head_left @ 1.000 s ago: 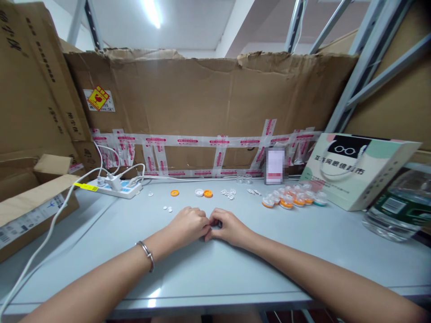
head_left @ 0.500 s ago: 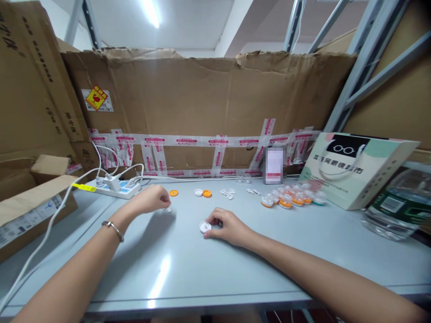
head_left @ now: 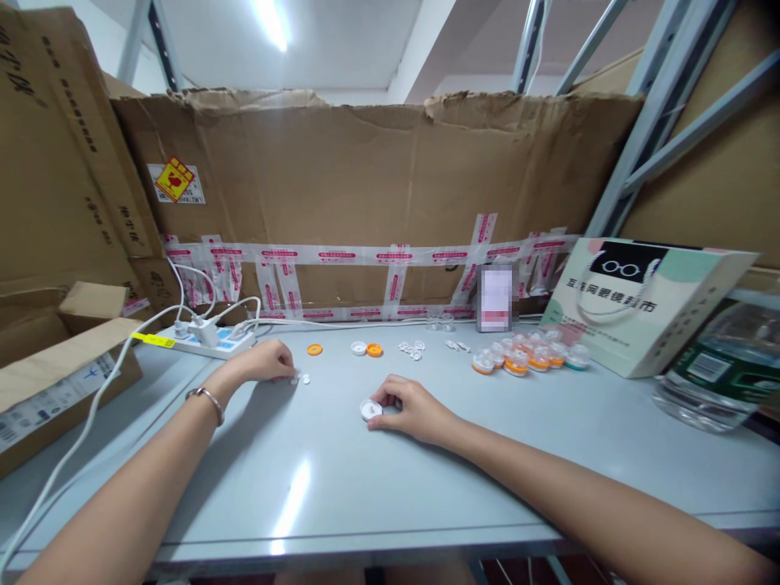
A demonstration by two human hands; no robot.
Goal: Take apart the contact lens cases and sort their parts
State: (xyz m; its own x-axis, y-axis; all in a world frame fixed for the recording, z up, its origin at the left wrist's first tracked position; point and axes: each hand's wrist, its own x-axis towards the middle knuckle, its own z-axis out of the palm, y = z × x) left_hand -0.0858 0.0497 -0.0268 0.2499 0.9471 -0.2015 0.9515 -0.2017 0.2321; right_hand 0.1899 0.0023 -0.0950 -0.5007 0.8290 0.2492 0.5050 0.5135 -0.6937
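Your right hand is pinching a white round plastic cap on the grey worktop, grip closed on its rim. At its 10 o'clock your left hand is curling its fingertips beside two small white discs; I cannot tell whether that grip holds one. At 2 o'clock, clear-lidded pots are sitting clustered, contents unreadable. At 12 are lying one orange ring, one white lid and one orange lid.

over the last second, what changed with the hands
The left hand parted from the right hand and moved left and away, down onto the white bits. The right hand stayed put, now plainly holding a white cap on the table. Orange caps and power strip unchanged.
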